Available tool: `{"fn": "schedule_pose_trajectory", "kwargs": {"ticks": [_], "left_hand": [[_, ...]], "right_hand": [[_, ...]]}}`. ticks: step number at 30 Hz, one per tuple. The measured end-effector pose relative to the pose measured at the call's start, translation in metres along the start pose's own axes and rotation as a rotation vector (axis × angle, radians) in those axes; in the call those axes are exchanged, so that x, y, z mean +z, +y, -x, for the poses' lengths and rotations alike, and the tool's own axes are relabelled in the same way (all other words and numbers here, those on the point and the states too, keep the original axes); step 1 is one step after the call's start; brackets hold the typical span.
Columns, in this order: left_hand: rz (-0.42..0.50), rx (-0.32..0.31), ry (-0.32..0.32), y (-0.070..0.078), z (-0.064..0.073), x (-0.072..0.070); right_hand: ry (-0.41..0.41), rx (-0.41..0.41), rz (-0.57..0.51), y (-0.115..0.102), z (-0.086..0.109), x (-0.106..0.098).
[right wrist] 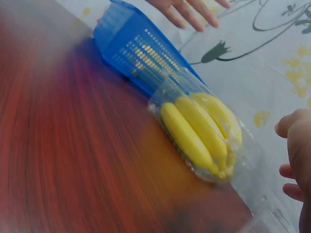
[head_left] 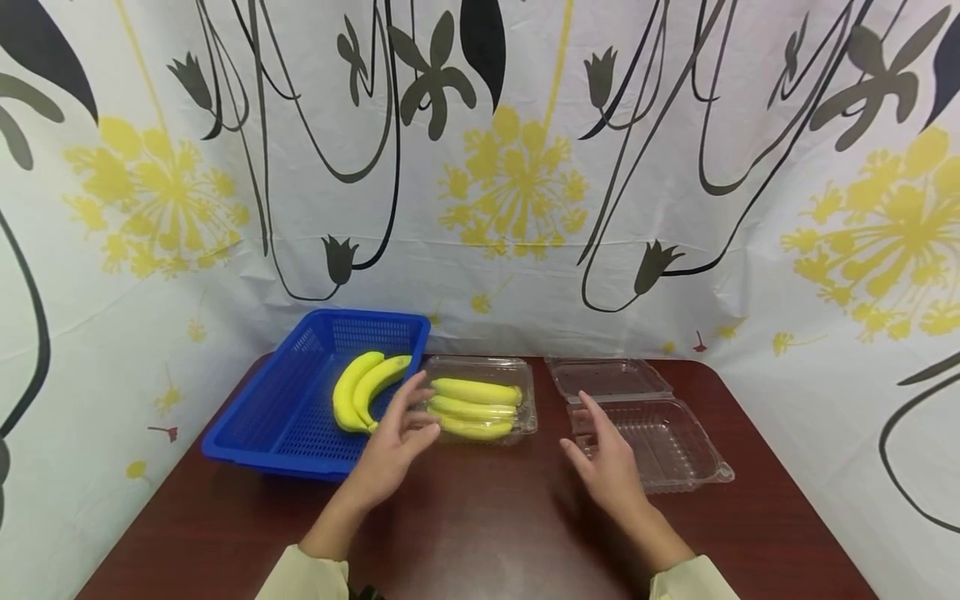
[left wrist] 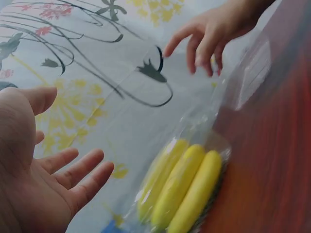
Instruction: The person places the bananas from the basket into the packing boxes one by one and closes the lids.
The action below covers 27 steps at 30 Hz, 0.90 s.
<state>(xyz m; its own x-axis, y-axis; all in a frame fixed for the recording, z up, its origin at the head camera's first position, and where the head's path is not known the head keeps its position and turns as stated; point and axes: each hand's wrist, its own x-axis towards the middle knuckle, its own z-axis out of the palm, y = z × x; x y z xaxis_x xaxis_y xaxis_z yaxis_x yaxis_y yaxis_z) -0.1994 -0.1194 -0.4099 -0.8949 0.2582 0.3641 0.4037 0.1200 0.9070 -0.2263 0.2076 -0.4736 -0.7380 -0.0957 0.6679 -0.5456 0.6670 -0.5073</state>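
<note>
Three yellow bananas [head_left: 476,410] lie side by side in a clear plastic clamshell box [head_left: 487,367], with clear plastic over them. My left hand [head_left: 393,442] hovers between this box and a blue basket [head_left: 258,417], fingers spread and holding nothing; from the head view I cannot tell if its fingertips touch the box. Two more bananas [head_left: 363,392] lie in the basket. To the right, my right hand [head_left: 611,467] is raised with loosely bent fingers in front of a second clear clamshell box [head_left: 675,442], whose lid is folded back. Nothing is in that hand.
A dark red-brown table [head_left: 480,533] carries everything. White fabric with printed flowers [head_left: 517,292] hangs behind the table and along both sides. The blue basket's rim stands higher than the clear boxes.
</note>
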Motion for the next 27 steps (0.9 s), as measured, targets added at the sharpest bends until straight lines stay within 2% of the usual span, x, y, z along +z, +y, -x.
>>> {"fn": "schedule_pose_trajectory", "kwargs": {"ticks": [4,8,12,17,27], "left_hand": [[-0.062,0.030,0.025,-0.001,-0.005,-0.019],[-0.146,0.030,0.066,-0.006,-0.007,-0.037],[-0.236,0.015,0.115,-0.012,-0.008,-0.053],[-0.292,-0.016,0.150,-0.020,-0.009,-0.071],[-0.404,-0.115,0.173,-0.032,-0.016,-0.097]], "right_hand": [[-0.002,-0.065,0.090,0.010,-0.001,-0.009],[0.000,-0.142,0.172,0.023,-0.002,-0.019],[0.008,-0.176,0.232,0.037,-0.003,-0.029],[0.013,-0.172,0.286,0.053,-0.004,-0.040],[-0.001,-0.113,0.356,0.077,-0.004,-0.061]]}}
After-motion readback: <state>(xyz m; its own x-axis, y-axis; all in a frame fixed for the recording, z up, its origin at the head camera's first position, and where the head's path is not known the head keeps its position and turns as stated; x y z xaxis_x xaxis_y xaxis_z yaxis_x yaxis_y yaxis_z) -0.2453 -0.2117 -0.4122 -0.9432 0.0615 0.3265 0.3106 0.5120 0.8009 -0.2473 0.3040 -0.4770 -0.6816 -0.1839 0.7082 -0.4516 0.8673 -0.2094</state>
